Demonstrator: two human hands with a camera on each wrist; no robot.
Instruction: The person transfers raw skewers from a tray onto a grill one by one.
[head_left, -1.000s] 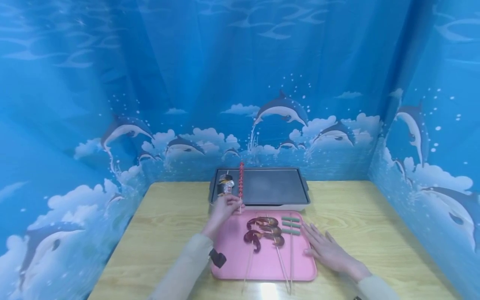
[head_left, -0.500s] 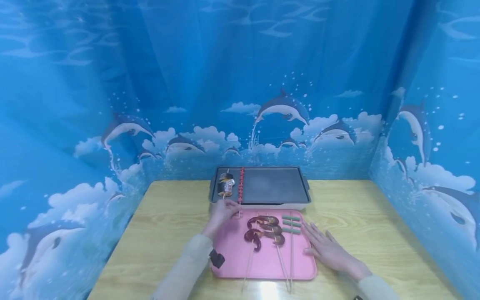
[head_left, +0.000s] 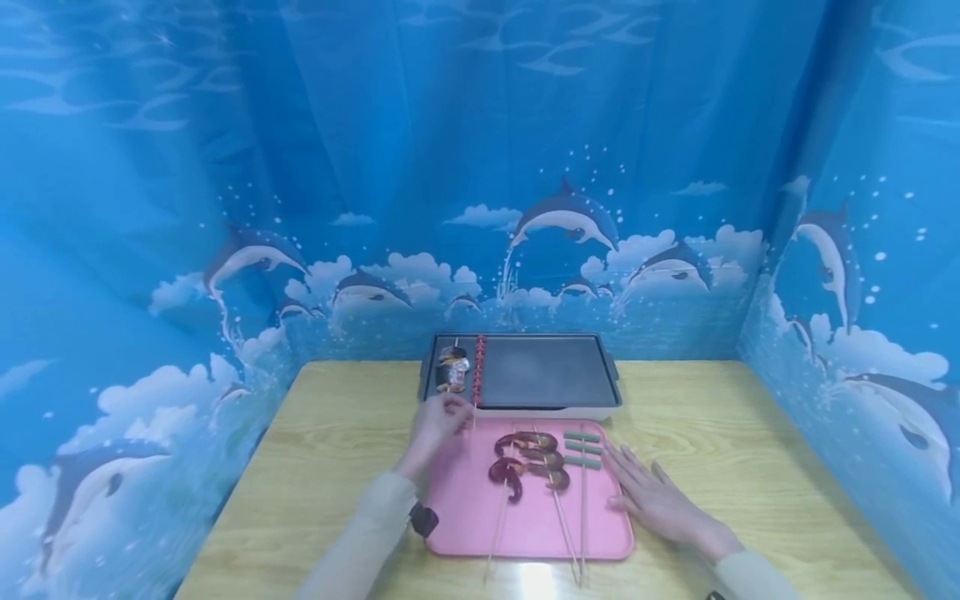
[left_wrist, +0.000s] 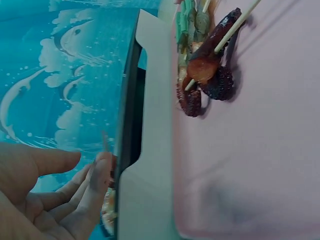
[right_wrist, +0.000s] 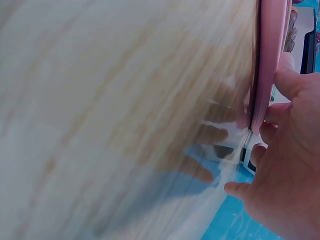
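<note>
My left hand (head_left: 438, 429) is at the front left of the dark griddle (head_left: 543, 371), close to the bare stick end of a skewer of small red pieces (head_left: 478, 371). In the left wrist view the thumb stands apart from the fingers (left_wrist: 92, 195), with the stick's tip just beyond them. That skewer lies on the griddle, right of a thick skewer of dark and silvery chunks (head_left: 452, 371). My right hand (head_left: 660, 500) rests with extended fingers at the right rim of the pink tray (head_left: 465, 533); the right wrist view shows thumb and fingers touching the rim.
On the tray lie skewers of reddish-brown curled pieces (head_left: 506, 479), shrimp-like pieces (head_left: 551, 475) and green sticks (head_left: 582, 450). Their bare stick ends point toward the front, over the tray's edge. A dolphin-printed curtain (head_left: 480, 208) surrounds the wooden table (head_left: 330, 433).
The red skewer has come down onto the griddle and shifted slightly left, nearer the thick skewer. My left hand has drawn back and leftward. The right hand stays put.
</note>
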